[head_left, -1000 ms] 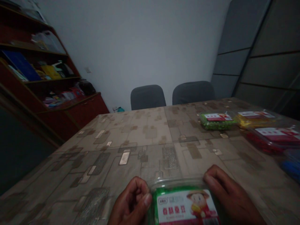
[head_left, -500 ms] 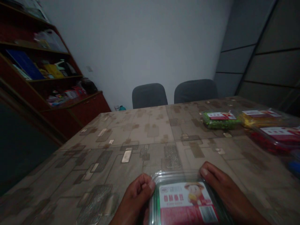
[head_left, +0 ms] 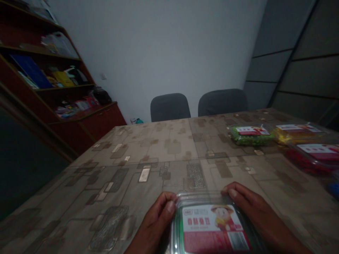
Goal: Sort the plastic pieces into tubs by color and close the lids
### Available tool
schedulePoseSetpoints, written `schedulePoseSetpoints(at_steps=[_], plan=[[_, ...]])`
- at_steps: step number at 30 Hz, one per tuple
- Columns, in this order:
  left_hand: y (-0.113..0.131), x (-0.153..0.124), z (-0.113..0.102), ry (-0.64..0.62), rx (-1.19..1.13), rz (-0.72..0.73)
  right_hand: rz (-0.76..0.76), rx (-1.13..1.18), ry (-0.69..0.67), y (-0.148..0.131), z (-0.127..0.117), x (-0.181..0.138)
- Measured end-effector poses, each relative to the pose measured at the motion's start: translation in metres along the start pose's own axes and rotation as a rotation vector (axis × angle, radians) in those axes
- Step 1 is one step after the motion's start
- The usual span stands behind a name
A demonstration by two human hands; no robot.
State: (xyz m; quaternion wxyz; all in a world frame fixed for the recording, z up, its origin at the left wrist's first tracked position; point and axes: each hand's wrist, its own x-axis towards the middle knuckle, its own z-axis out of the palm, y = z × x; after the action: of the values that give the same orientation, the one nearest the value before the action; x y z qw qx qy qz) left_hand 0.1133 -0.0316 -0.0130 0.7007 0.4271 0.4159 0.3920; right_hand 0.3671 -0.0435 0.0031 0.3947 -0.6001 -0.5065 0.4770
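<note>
A clear plastic food box (head_left: 212,222) with a white and red printed label is at the near edge of the view, its lower part cut off. Something green shows through its left side. My left hand (head_left: 160,217) is closed on its far left corner, thumb on the side and fingers curled at the rim. On the opposite corner, my right hand (head_left: 254,208) grips the rim with thumb and fingers. Whether the box rests on the table cannot be made out.
On the patterned tablecloth (head_left: 153,144), to the right, are similar labelled boxes: a green one (head_left: 250,137), a yellow one (head_left: 298,134), and a red one (head_left: 312,158). Something blue (head_left: 334,188) is cut off at the right edge. Two grey chairs (head_left: 170,107) stand behind the table.
My left fingers have shifted a little up and right along the box's corner. The right fingertips sit slightly further left on the far rim. The view has moved slightly.
</note>
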Motion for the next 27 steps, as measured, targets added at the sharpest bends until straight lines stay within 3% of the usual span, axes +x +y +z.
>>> schedulePoseSetpoints(at_steps=[3,6,10,14,16,22,27], plan=[[0.013,-0.006,-0.006,-0.113,0.099,0.024,-0.023,-0.047,-0.005,0.002,-0.004,0.001],[0.027,-0.013,-0.016,-0.241,0.370,0.033,-0.048,-0.147,-0.023,0.007,-0.011,0.003],[0.035,-0.020,-0.029,-0.406,0.691,0.130,-0.259,-0.474,0.094,0.011,-0.022,0.005],[0.025,-0.018,-0.033,-0.352,0.654,0.170,-0.640,-0.744,0.049,0.024,-0.018,0.005],[0.018,-0.016,-0.032,-0.312,0.622,0.172,-0.726,-0.782,0.024,0.034,-0.008,0.005],[0.013,-0.012,-0.024,-0.334,0.536,0.157,-0.495,-0.757,0.149,0.037,0.016,0.006],[0.005,-0.010,-0.020,-0.355,0.432,0.164,-0.368,-0.805,0.109,0.024,0.012,0.009]])
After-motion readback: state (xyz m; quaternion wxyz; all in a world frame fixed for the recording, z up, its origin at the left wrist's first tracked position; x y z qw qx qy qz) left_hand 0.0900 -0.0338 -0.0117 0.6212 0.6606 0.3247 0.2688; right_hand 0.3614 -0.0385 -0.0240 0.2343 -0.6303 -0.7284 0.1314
